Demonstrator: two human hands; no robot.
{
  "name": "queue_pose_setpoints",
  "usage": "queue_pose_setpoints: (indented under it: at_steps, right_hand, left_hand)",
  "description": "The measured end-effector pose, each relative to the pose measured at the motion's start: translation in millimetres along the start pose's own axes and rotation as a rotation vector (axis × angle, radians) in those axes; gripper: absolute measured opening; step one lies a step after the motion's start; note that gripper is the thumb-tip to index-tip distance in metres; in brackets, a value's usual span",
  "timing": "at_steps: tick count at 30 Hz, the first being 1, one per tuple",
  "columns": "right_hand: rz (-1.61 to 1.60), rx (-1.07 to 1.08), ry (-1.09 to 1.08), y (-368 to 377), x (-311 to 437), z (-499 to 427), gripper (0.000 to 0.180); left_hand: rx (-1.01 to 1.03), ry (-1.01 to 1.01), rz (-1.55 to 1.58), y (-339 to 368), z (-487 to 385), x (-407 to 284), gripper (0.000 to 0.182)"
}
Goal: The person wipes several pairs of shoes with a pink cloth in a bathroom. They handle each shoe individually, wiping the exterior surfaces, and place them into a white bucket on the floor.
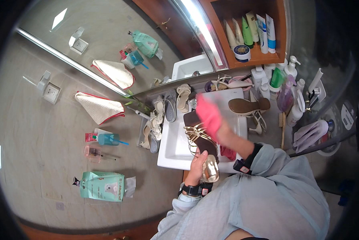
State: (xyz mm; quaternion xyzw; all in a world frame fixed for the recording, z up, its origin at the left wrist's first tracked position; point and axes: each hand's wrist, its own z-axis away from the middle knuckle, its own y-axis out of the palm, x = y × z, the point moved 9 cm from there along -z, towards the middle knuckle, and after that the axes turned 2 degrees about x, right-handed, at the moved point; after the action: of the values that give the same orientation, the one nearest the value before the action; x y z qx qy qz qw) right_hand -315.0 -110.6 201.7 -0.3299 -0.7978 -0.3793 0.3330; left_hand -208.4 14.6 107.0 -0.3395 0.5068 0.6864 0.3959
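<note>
My left hand (196, 168) grips a brown-soled sandal (208, 147) with thin metallic gold straps near its gold heel end. The sandal is held over the front of a white washbasin (175, 147). A bright pink cloth (209, 115) covers the fingers of my right hand (224, 133), blurred, just above the sandal's sole. Behind the cloth, the chrome faucet (193, 102) is partly hidden. A dark red cloth (228, 153) lies at the basin's front right, below my right forearm.
Several light sandals, including a grey shoe (170, 105), crowd the counter left of the basin. At right lie a brown-soled heeled sandal (248, 106), a wooden brush (282, 129) and pump bottles (293, 112). A wooden shelf (257, 61) juts out above. A tissue pack (103, 186) hangs on the left wall.
</note>
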Motion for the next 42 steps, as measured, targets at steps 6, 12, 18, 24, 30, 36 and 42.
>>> queue_pose_setpoints:
  at_steps: [6, 12, 18, 24, 30, 36, 42]
  right_hand:
    - [0.819, 0.371, -0.148, 40.4, 15.7, 40.1, 0.052]
    - [0.733, 0.332, -0.049, 23.7, 21.4, 53.4, 0.031]
    - [0.567, 0.248, 0.098, 1.1, 12.6, 58.9, 0.03]
    - [0.835, 0.529, -0.075, 21.4, 5.1, 69.2, 0.048]
    - [1.383, 0.716, -0.414, 39.1, -8.9, 72.1, 0.045]
    - [1.991, 0.751, -0.373, 46.0, -58.5, 64.9, 0.037]
    - [1.856, 0.747, 0.002, 41.3, -76.0, 49.4, 0.028]
  left_hand:
    - [-0.162, 0.15, -0.327, -6.4, -20.3, -2.9, 0.036]
    - [-0.079, 0.246, -0.429, 5.1, -36.1, -3.0, 0.035]
    - [-0.077, 0.463, -0.512, 15.7, -34.8, -31.0, 0.035]
    - [0.07, 0.306, -0.525, 17.6, -32.1, -30.9, 0.047]
    - [0.074, 0.116, -0.542, 12.3, -31.2, 0.6, 0.067]
    - [-0.022, 0.28, -0.702, 9.1, -37.7, -8.8, 0.065]
    - [-0.085, 0.216, -0.59, 3.1, -42.1, -10.4, 0.066]
